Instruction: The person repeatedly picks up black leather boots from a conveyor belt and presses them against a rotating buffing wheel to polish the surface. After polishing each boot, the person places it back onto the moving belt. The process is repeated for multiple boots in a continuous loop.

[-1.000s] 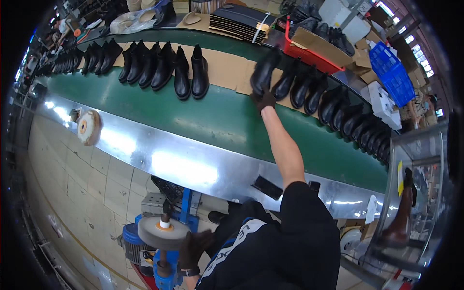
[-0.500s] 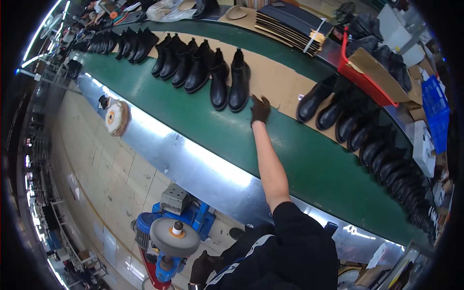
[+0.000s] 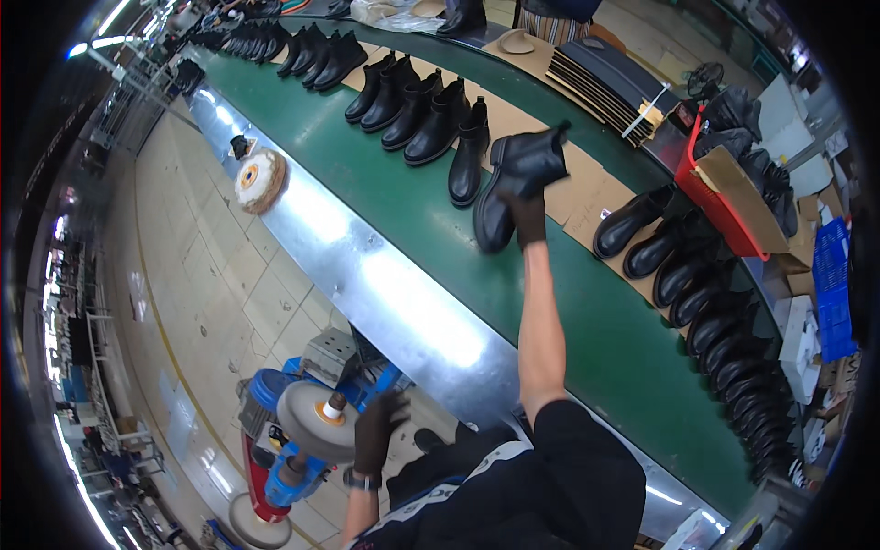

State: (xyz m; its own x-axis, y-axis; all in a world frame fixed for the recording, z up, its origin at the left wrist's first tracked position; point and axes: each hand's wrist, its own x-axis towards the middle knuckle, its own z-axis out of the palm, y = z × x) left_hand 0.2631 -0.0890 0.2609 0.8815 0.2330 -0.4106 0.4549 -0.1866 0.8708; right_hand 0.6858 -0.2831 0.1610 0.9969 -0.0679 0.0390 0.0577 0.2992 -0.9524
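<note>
Boot point(image 3: 513, 183), black and ankle-high, is lifted tilted above the green belt point(image 3: 587, 321), clamped at heel and shaft in the gloved right hand point(image 3: 529, 218). Stiff sole, softer glossy upper; it likely weighs little but could slide in a loose grip, so the heel looks the firm place to hold. More black boots point(image 3: 417, 115) stand in a row to the far left, others point(image 3: 697, 293) crowd the right. Bare belt lies near, bounded by a steel edge point(image 3: 394, 284). Gloved left hand point(image 3: 376, 435) rests apart, fingers curled beside a polishing wheel point(image 3: 316, 422).
</note>
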